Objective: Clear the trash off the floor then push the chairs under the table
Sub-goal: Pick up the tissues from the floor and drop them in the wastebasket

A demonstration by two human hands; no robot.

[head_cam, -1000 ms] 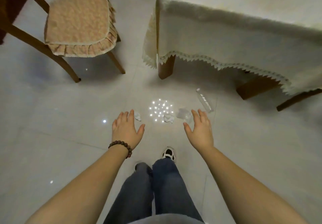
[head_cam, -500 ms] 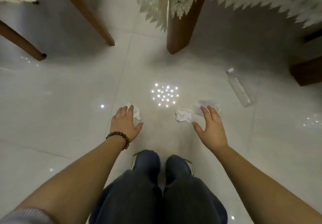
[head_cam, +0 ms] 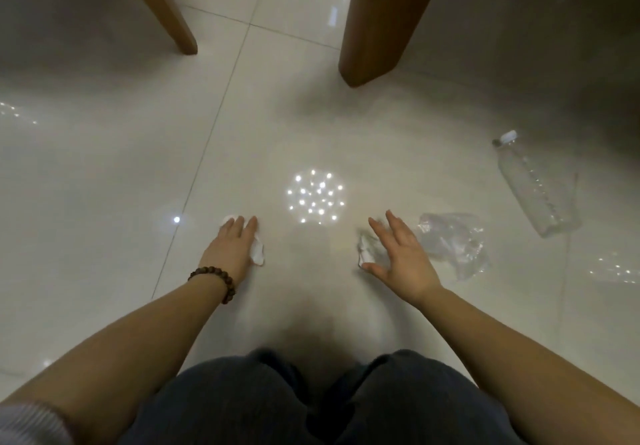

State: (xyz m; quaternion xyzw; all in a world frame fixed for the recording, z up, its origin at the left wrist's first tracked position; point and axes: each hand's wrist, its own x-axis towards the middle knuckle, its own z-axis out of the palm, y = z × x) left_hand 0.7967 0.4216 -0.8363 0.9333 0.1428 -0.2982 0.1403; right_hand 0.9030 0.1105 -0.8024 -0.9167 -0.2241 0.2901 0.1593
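My left hand (head_cam: 231, 249), with a bead bracelet at the wrist, lies flat on a crumpled white tissue (head_cam: 258, 253) on the floor; its fingers are straight and cover most of the paper. My right hand (head_cam: 403, 259) is spread over a second crumpled tissue (head_cam: 366, 249), thumb on its near side and fingers past its far side, not closed round it. A crumpled clear plastic wrapper (head_cam: 455, 243) lies just right of that hand. Further right, a clear plastic bottle (head_cam: 535, 186) with a white cap lies on its side.
A wooden chair leg (head_cam: 162, 8) stands at the top left and a thick table leg (head_cam: 377, 22) at the top centre. Glossy pale floor tiles (head_cam: 104, 185) reflect a cluster of lights. My knees fill the bottom edge.
The view has dropped much closer to the floor. Both hands have come down onto the tissues: the left now covers one, the right has moved left over the other.
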